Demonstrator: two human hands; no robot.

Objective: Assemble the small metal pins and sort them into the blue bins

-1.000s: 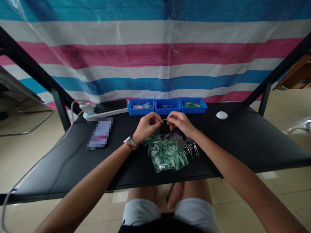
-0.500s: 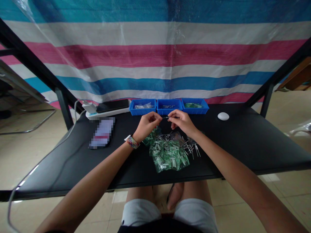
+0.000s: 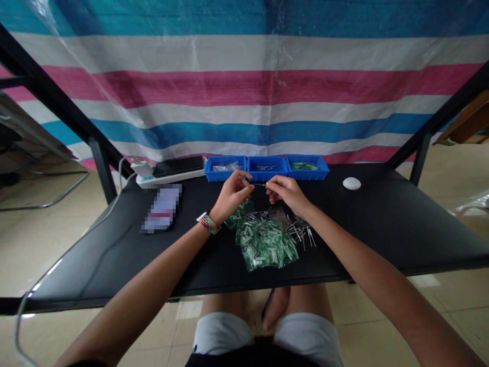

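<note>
Above the table in front of the blue trays, my right hand (image 3: 286, 193) pinches a thin metal pin-like piece (image 3: 260, 184) between thumb and fingertips. The piece lies level and points left. My left hand (image 3: 232, 193) is at its other end, index finger and thumb apart; whether it touches the piece is too small to see. Below the hands lies a pile of green-tinted clear packets (image 3: 267, 247) with small pale and metal parts inside. Loose metal pins (image 3: 301, 233) are scattered at the pile's right side, partly behind my right forearm.
Three blue trays stand at the back: the left tray (image 3: 225, 176) with clear packets, the middle tray (image 3: 267, 176) with metal pins, the right tray (image 3: 308, 175) with green packets. A power strip (image 3: 171, 178), a phone (image 3: 162, 208) and a white mouse (image 3: 351, 183) lie around.
My left index finger has lifted away from the thumb, loosening its pinch. My right hand has shifted slightly right, and more of the metal piece shows between the hands.
</note>
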